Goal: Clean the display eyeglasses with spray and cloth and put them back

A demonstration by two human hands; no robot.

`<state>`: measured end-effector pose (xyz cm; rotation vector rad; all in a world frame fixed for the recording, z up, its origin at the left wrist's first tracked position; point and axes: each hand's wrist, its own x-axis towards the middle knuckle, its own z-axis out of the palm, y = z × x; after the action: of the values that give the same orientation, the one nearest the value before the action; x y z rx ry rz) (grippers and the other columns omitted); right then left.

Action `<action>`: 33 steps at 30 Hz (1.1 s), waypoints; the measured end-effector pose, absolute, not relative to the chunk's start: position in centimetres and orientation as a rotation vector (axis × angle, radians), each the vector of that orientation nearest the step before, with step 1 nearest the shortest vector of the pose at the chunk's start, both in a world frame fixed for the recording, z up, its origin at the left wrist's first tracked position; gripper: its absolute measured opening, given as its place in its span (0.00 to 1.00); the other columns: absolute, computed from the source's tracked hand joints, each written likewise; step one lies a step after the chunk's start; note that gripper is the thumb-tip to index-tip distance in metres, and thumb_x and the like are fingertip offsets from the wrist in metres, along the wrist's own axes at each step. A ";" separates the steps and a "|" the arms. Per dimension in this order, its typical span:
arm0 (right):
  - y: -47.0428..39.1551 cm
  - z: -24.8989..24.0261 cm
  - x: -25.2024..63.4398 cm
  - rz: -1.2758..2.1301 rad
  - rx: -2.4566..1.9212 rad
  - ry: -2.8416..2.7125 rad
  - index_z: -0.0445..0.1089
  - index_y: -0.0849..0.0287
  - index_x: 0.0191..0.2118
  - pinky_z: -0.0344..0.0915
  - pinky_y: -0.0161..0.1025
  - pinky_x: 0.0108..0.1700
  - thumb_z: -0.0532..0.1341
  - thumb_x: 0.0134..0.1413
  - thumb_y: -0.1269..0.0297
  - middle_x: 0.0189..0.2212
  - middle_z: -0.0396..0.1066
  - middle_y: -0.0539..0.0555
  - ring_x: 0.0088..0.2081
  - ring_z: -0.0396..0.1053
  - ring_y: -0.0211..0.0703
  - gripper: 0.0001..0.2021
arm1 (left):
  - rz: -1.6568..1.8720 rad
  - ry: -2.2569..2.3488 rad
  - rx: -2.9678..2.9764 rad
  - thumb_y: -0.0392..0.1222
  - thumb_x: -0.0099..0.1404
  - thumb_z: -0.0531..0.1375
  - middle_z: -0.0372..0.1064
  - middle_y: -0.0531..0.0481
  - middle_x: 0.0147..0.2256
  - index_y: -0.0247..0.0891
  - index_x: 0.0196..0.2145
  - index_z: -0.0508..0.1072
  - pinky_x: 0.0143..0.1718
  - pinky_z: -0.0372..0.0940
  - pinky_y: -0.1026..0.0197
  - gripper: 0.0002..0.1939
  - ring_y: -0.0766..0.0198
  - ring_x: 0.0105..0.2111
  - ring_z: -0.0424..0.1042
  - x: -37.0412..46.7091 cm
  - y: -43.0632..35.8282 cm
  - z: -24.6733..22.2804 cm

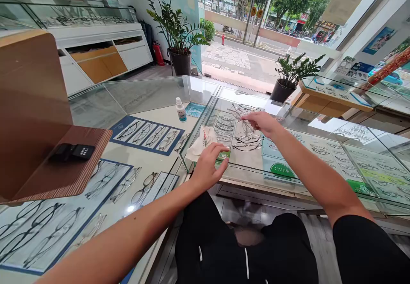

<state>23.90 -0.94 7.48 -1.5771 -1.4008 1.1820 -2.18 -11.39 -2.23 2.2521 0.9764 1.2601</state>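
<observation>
My right hand (262, 123) reaches over the glass counter, its fingers pinched on a pair of thin-framed eyeglasses (237, 111). The lenses and lower part are hard to tell apart from the frames under the glass. Dark-rimmed eyeglasses (248, 142) show just below that hand. Nearer to me, my left hand (209, 167) hovers at the counter's edge with curved fingers apart and nothing in them. A pale cleaning cloth (204, 142) with red print lies crumpled just beyond its fingers. Farther back on the left stands a white spray bottle (180, 109) with a blue label.
Glass display cases (320, 149) holding rows of eyeglasses run to the right. On the left counter are a blue-edged tray of eyeglasses (150, 134) and a brown stand (41, 117) with a small black object (73, 152). Potted plants (181, 62) stand by the window.
</observation>
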 end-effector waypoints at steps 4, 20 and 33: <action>-2.0 6.9 22.4 1.553 -1.404 -1.009 0.79 0.61 0.41 0.43 0.36 0.26 0.74 0.51 0.60 0.21 0.51 0.40 0.23 0.44 0.33 0.13 | 1.254 0.975 2.228 0.38 0.75 0.59 0.75 0.43 0.48 0.41 0.48 0.74 0.54 0.70 0.49 0.07 0.53 0.51 0.75 -2.2 -11.4 -2.3; -4.5 4.4 15.5 1.531 -0.691 -0.063 0.61 0.51 0.43 0.56 0.32 0.25 0.57 0.66 0.70 0.27 0.64 0.44 0.24 0.58 0.35 0.06 | 1.158 0.955 2.247 0.38 0.76 0.58 0.76 0.46 0.41 0.41 0.44 0.75 0.48 0.68 0.52 0.05 0.56 0.43 0.75 -2.0 -11.9 -2.0; -2.3 4.1 17.3 1.474 -0.612 0.060 0.59 0.51 0.46 0.58 0.33 0.25 0.58 0.69 0.68 0.33 0.69 0.47 0.24 0.61 0.33 0.06 | 1.107 0.964 2.254 0.39 0.76 0.57 0.76 0.47 0.39 0.41 0.41 0.75 0.46 0.67 0.54 0.07 0.57 0.41 0.75 -2.1 -11.9 -1.8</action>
<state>17.30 -2.33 4.14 -0.6119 0.0597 1.4741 -2.07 -11.86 -1.81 2.2544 0.9643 1.1071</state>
